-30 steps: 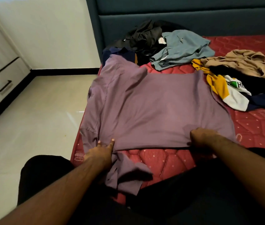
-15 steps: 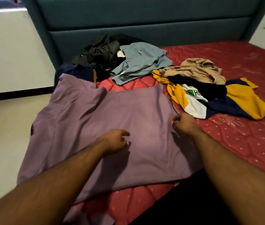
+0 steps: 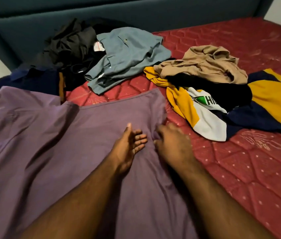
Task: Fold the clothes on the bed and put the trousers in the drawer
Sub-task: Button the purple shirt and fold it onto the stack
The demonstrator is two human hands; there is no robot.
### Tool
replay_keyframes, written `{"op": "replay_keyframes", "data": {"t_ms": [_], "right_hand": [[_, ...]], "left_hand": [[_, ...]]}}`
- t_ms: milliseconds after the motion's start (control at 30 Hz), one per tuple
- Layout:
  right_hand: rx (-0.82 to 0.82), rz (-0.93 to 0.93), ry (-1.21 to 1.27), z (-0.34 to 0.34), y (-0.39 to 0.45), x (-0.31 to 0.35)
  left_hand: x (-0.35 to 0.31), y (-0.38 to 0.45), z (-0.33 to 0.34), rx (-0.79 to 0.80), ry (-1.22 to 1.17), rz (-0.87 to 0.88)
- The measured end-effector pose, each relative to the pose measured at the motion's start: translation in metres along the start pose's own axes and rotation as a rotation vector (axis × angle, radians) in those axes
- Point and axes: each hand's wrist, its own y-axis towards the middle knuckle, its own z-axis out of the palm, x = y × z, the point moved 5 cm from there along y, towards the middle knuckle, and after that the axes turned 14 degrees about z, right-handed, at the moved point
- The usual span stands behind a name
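Shirt: the purple shirt lies spread flat over the left and centre of the frame, on the red mattress; its hem runs across the upper middle and its right edge drops down the centre.
Left hand: our left hand lies flat on the cloth at centre frame, fingers straight and spread, pressing, nothing gripped.
Right hand: our right hand sits just right of it, on the shirt's right edge. Its fingertips curl down into the fabric, and we judge it a pinch on that edge, though motion blur softens the view.
Key relation: almost all of the shirt lies left of the grip, its long axis running left to right across the frame.
Nearer hand: the right hand owns the edge; the left serves as anchor.
Next move, our guess: carry that right edge leftward over the flat hand.
Rest of pile: blue-grey, black, tan and yellow-navy garments wait unfolded across the top of the frame; we cannot tell which are trousers.
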Motion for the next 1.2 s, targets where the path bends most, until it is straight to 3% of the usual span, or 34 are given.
{"op": "replay_keyframes", "data": {"t_ms": [100,233,333,433,500,533,600,667,767,900,1100,1200], "right_hand": [[0.254,-0.192,-0.037,0.026,-0.023,0.032],[0.367,-0.263,-0.053,0.032,-0.028,0.036],[0.491,-0.091,0.239,0.022,-0.015,0.020],[0.572,0.117,0.544,0.011,0.000,-0.010],[0.469,0.246,0.605,0.000,0.012,-0.040],[0.317,0.308,0.537,-0.008,0.020,-0.058],[-0.030,0.405,0.166,-0.024,0.031,-0.089],[-0.147,0.353,0.017,-0.025,0.034,-0.088],[-0.049,0.070,0.313,-0.012,0.034,-0.046],[0.257,-0.137,0.256,0.018,0.036,0.002],[0.296,-0.049,0.402,0.012,0.059,-0.020],[0.189,-0.020,0.274,-0.013,0.067,-0.059]], "left_hand": [[0.007,0.004,-0.007,0.026,-0.161,-0.027],[0.010,0.007,-0.010,-0.076,-0.017,0.141],[0.014,0.010,-0.015,-0.247,0.046,0.201],[0.015,0.015,-0.017,-0.304,-0.015,0.187],[0.017,0.018,-0.019,-0.281,-0.030,0.154],[0.017,0.018,-0.019,-0.264,-0.016,0.137],[0.017,0.017,-0.018,-0.247,0.015,0.130],[0.017,0.015,-0.018,-0.245,0.035,0.154],[0.018,0.013,-0.018,-0.209,0.019,0.186],[0.017,0.007,-0.018,-0.155,-0.005,0.225],[0.019,0.010,-0.020,-0.156,0.008,0.238],[0.020,0.011,-0.020,-0.185,0.026,0.248]]}}
